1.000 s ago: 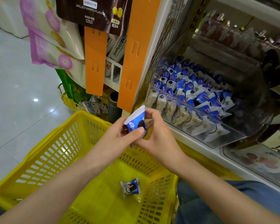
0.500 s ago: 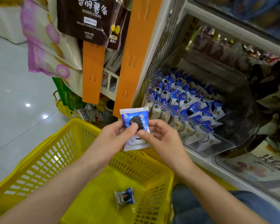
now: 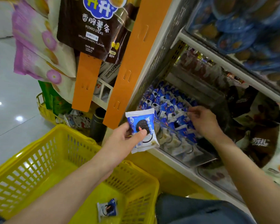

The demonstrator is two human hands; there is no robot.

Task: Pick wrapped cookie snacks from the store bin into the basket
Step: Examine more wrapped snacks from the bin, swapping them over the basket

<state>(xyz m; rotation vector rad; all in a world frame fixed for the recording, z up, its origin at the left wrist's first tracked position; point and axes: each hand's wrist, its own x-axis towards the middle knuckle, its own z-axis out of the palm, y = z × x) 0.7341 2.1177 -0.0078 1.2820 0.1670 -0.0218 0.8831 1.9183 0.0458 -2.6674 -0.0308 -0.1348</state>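
Observation:
My left hand [image 3: 125,139] pinches a blue-and-white wrapped cookie snack [image 3: 141,125] upright, above the far rim of the yellow basket [image 3: 39,159]. A second wrapped cookie snack [image 3: 107,209] lies on the basket floor. The clear store bin [image 3: 181,147] on the low shelf is heaped with several blue-and-white cookie packs [image 3: 165,104]. My right hand [image 3: 202,120] reaches into the bin over the packs, fingers curled down among them; whether it grips one is hidden.
Orange display strips [image 3: 132,62] hang left of the bin. A brown potato-stick bag [image 3: 90,28] and pink snack bags [image 3: 39,46] hang above the basket. A smaller yellow basket [image 3: 45,110] stands on the floor. Dark snack packs [image 3: 257,143] fill the right shelf.
My right hand let go of the held snack and moved right into the bin. My left hand now holds that snack alone. The view tilted up.

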